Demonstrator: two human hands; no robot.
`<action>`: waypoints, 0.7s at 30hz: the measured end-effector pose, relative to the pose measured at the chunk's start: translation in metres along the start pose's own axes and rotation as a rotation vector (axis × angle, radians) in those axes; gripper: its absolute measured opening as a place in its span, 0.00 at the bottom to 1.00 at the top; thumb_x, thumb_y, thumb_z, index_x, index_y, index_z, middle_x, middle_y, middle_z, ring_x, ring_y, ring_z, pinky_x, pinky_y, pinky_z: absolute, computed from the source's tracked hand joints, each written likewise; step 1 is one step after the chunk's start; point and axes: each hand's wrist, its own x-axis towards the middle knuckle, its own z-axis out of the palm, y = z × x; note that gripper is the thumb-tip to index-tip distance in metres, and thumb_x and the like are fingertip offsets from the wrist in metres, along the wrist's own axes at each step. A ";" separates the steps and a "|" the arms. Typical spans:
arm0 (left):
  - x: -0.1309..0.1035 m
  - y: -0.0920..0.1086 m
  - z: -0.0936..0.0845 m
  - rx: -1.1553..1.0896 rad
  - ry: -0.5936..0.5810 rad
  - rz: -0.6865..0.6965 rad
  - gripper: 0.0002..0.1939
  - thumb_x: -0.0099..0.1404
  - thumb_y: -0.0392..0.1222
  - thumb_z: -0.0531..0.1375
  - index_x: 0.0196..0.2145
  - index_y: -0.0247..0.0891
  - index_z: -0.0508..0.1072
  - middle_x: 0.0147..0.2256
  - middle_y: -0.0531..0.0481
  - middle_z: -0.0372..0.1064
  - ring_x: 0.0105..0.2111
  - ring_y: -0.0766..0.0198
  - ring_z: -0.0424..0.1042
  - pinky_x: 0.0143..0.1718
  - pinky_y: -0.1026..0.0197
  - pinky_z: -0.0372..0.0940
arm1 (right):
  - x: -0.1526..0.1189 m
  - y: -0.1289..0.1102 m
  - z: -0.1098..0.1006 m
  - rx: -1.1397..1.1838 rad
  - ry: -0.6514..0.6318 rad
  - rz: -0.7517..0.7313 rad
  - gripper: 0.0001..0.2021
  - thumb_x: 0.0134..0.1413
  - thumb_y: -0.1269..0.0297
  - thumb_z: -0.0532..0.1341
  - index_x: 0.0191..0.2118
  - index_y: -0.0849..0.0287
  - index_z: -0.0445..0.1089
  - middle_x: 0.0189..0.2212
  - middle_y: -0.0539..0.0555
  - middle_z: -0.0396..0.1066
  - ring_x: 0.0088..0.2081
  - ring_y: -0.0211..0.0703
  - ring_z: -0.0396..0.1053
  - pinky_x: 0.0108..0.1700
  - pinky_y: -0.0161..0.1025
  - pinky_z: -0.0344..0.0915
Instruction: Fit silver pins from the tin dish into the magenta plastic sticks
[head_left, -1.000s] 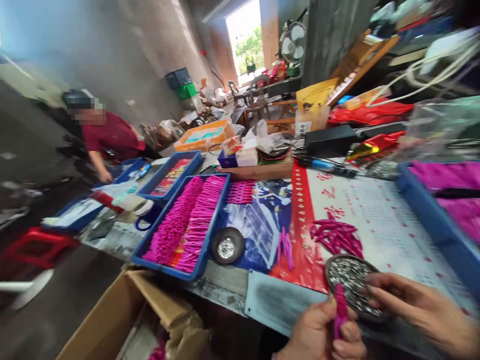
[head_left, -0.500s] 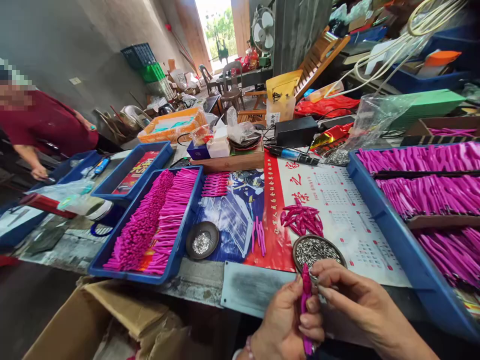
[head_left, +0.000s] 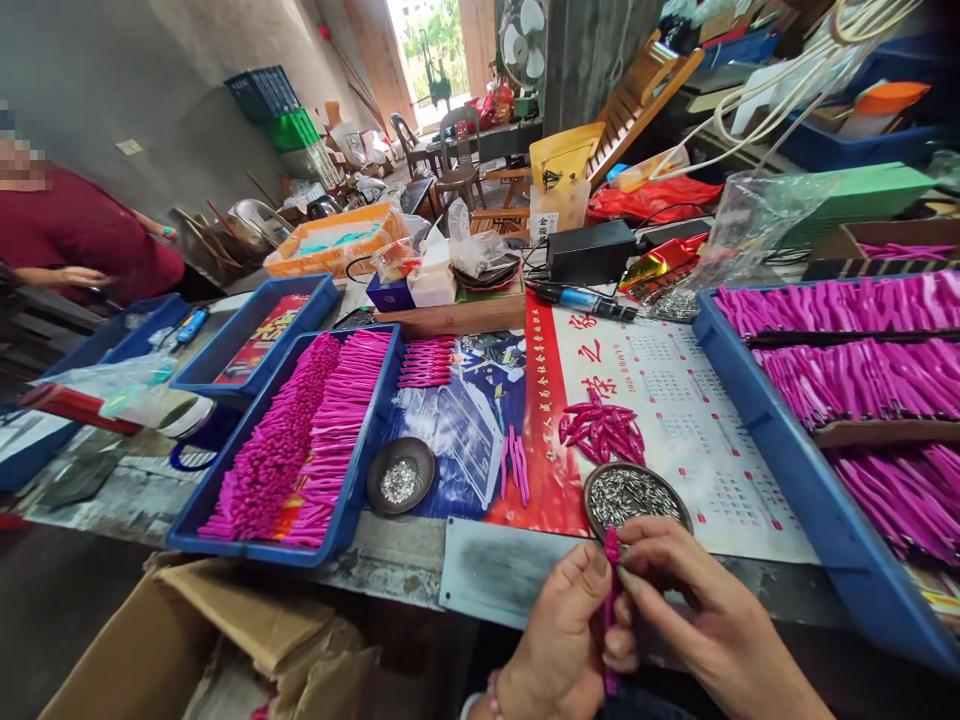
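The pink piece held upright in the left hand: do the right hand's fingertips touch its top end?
Touching. In the head view the right hand pinches its fingertips against the top of the pink piece, which the left hand grips; no gap shows.

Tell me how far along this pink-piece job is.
Looks done: the left tray holds rows of pink pieces, with a short row beside it. In hand: the left hand grips one pink piece while the right hand works at its tip, over the dish of metal bits. Left: a loose pile and the full right tray.
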 end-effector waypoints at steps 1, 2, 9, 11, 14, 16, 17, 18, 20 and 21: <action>-0.001 -0.001 -0.001 0.019 -0.003 0.000 0.16 0.62 0.50 0.63 0.33 0.37 0.62 0.21 0.58 0.59 0.13 0.79 0.53 0.14 0.72 0.42 | 0.000 0.000 -0.001 0.060 -0.039 0.059 0.08 0.57 0.59 0.60 0.30 0.55 0.69 0.39 0.56 0.70 0.35 0.44 0.72 0.35 0.36 0.71; -0.001 -0.001 -0.001 0.030 -0.013 -0.003 0.16 0.62 0.50 0.63 0.33 0.37 0.62 0.21 0.58 0.59 0.13 0.79 0.53 0.14 0.72 0.41 | -0.001 -0.001 -0.001 0.127 -0.075 0.117 0.09 0.57 0.57 0.60 0.31 0.55 0.68 0.39 0.56 0.70 0.35 0.44 0.71 0.35 0.37 0.71; -0.001 -0.003 0.002 0.042 -0.055 -0.063 0.17 0.61 0.53 0.62 0.34 0.36 0.65 0.19 0.59 0.58 0.12 0.78 0.50 0.13 0.71 0.41 | -0.007 -0.002 -0.002 0.552 -0.208 0.444 0.16 0.55 0.53 0.63 0.47 0.52 0.63 0.29 0.48 0.65 0.30 0.41 0.69 0.33 0.38 0.70; -0.001 -0.004 0.004 0.044 -0.067 -0.063 0.18 0.60 0.54 0.63 0.32 0.36 0.65 0.19 0.59 0.58 0.12 0.78 0.50 0.13 0.70 0.41 | -0.007 -0.002 -0.003 0.600 -0.234 0.490 0.19 0.54 0.52 0.63 0.49 0.52 0.62 0.31 0.48 0.66 0.29 0.39 0.68 0.32 0.37 0.70; -0.001 -0.004 0.005 0.052 -0.074 -0.092 0.20 0.56 0.54 0.66 0.33 0.37 0.65 0.18 0.59 0.59 0.11 0.77 0.51 0.12 0.70 0.40 | -0.005 -0.002 -0.005 0.576 -0.296 0.471 0.18 0.55 0.51 0.63 0.47 0.54 0.64 0.32 0.50 0.68 0.26 0.38 0.67 0.29 0.36 0.69; -0.001 -0.005 0.005 0.048 -0.079 -0.126 0.20 0.55 0.54 0.67 0.36 0.38 0.65 0.17 0.59 0.60 0.11 0.77 0.51 0.12 0.69 0.39 | -0.004 -0.002 -0.005 0.523 -0.323 0.417 0.14 0.56 0.51 0.61 0.41 0.56 0.67 0.29 0.50 0.68 0.26 0.38 0.67 0.29 0.35 0.68; -0.001 -0.005 0.005 0.040 -0.081 -0.141 0.21 0.55 0.54 0.67 0.36 0.38 0.65 0.17 0.59 0.60 0.11 0.77 0.51 0.13 0.69 0.39 | -0.003 -0.001 -0.004 0.490 -0.309 0.387 0.13 0.57 0.51 0.61 0.39 0.57 0.68 0.28 0.49 0.67 0.26 0.38 0.67 0.29 0.35 0.68; 0.000 -0.006 0.005 0.031 -0.076 -0.149 0.21 0.55 0.54 0.67 0.36 0.38 0.66 0.18 0.59 0.60 0.11 0.77 0.51 0.13 0.69 0.38 | -0.003 -0.001 -0.002 0.454 -0.277 0.361 0.13 0.57 0.51 0.61 0.36 0.57 0.68 0.27 0.49 0.67 0.27 0.39 0.66 0.29 0.35 0.67; 0.001 -0.007 0.003 0.011 -0.048 -0.159 0.20 0.56 0.54 0.67 0.34 0.38 0.65 0.18 0.59 0.60 0.12 0.78 0.51 0.14 0.70 0.38 | -0.003 0.000 0.002 0.388 -0.195 0.327 0.14 0.57 0.50 0.60 0.34 0.58 0.68 0.27 0.49 0.66 0.28 0.39 0.66 0.28 0.34 0.66; 0.001 -0.008 0.002 0.001 -0.032 -0.163 0.20 0.55 0.54 0.67 0.33 0.38 0.65 0.18 0.59 0.60 0.12 0.78 0.51 0.14 0.70 0.38 | -0.003 0.001 0.003 0.358 -0.163 0.317 0.14 0.56 0.50 0.60 0.34 0.57 0.68 0.26 0.49 0.66 0.28 0.40 0.66 0.28 0.34 0.65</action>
